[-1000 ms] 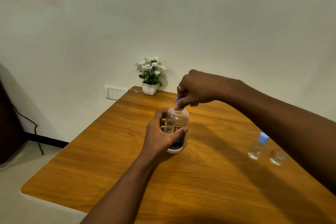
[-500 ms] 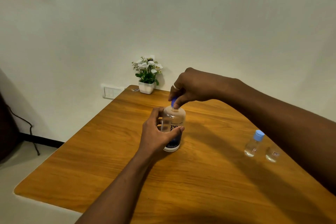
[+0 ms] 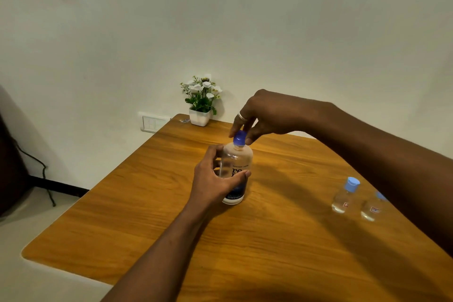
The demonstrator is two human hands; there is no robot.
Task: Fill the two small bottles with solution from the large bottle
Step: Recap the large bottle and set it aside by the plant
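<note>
The large clear bottle (image 3: pixel 237 167) with a dark label stands upright in the middle of the wooden table (image 3: pixel 147 216). My left hand (image 3: pixel 213 180) wraps around its body. My right hand (image 3: pixel 259 115) pinches its blue cap (image 3: pixel 239 138) from above with fingertips; the cap looks tilted on the neck. Two small clear bottles stand at the right: one (image 3: pixel 344 196) with a light blue cap, the other (image 3: pixel 371 208) partly hidden behind my right forearm.
A small white pot of white flowers (image 3: pixel 201 102) stands at the table's far edge against the wall. A wall socket plate (image 3: pixel 152 124) is left of it. A dark cable (image 3: pixel 41 174) hangs by the floor at the left.
My right hand has lifted slightly, and the blue cap now shows more and sits tilted on the neck. My left hand keeps its hold on the bottle.
</note>
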